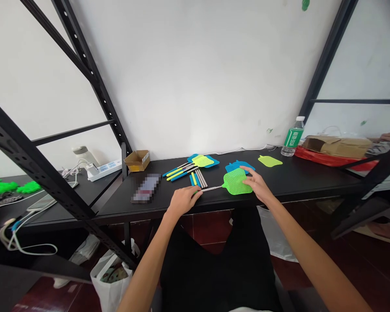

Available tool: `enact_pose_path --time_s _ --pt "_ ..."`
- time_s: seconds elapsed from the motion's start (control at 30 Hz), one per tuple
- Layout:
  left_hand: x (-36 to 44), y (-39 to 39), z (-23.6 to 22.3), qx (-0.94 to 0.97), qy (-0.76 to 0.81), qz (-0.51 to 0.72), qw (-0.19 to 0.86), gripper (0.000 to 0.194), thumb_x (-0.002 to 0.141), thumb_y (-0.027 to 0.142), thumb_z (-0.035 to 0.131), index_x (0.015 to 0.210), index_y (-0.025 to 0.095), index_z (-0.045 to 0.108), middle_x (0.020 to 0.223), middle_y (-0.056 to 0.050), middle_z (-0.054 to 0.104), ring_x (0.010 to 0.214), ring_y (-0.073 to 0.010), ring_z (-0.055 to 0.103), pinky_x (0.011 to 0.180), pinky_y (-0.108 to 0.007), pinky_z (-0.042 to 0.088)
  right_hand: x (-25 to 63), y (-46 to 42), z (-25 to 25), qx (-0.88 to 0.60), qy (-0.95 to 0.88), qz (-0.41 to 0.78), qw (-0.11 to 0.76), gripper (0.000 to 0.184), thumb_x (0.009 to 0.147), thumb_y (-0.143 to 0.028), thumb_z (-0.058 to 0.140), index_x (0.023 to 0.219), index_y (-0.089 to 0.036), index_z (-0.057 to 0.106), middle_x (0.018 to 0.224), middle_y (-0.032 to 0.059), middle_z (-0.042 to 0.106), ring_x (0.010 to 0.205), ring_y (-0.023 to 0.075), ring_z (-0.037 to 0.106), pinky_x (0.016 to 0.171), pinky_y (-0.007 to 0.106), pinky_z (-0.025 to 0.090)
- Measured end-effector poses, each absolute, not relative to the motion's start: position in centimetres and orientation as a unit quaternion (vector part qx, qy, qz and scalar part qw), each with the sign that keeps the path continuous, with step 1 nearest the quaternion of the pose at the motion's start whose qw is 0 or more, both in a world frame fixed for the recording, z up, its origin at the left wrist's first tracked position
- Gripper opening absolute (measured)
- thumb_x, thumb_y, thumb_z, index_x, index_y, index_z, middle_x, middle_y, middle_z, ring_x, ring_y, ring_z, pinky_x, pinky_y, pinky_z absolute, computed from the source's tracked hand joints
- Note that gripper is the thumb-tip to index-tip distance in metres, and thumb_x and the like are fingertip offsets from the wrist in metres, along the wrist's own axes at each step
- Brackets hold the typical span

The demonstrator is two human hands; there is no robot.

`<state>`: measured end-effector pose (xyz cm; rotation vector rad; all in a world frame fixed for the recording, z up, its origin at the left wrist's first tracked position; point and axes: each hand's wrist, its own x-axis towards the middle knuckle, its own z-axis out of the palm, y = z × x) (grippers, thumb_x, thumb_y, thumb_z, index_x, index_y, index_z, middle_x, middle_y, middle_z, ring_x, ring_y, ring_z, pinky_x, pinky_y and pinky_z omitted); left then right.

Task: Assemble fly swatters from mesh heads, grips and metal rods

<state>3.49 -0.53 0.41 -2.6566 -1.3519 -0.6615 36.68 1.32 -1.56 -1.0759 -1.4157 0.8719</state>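
A green fly swatter (238,181) lies across the front of the black table, its mesh head to the right and a thin pale rod running left. My left hand (186,200) pinches the rod near its left end. My right hand (256,183) holds the right edge of the mesh head between thumb and fingers. Behind the left hand are several loose handles (194,178) in blue and yellow beside silver rods (201,177). Blue swatter heads (235,166) lie just behind the green one. A yellow-green swatter head (270,161) rests farther right.
Swatters with handles and heads (203,161) lie piled toward the wall. A pixelated phone-like object (146,188) and a small cardboard box (137,161) are on the left. A water bottle (292,138) stands at right, near a shelf post (326,60). A power strip (104,170) sits beyond the left post.
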Motion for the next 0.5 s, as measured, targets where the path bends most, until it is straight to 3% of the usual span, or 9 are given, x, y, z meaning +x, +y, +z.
enact_pose_path --time_s 0.5 --pt "3.47 -0.56 0.40 -0.870 -0.442 -0.214 0.043 0.045 0.104 0.050 0.027 0.103 0.026 0.065 0.100 -0.002 0.073 0.091 -0.0198 0.067 0.064 -0.025 0.037 36.67 1.15 -1.42 -0.434 -0.602 0.387 0.547 0.064 0.077 -0.030 0.066 0.139 -0.029 0.050 0.085 0.0031 0.069 0.076 0.0235 0.063 0.074 0.038 0.050"
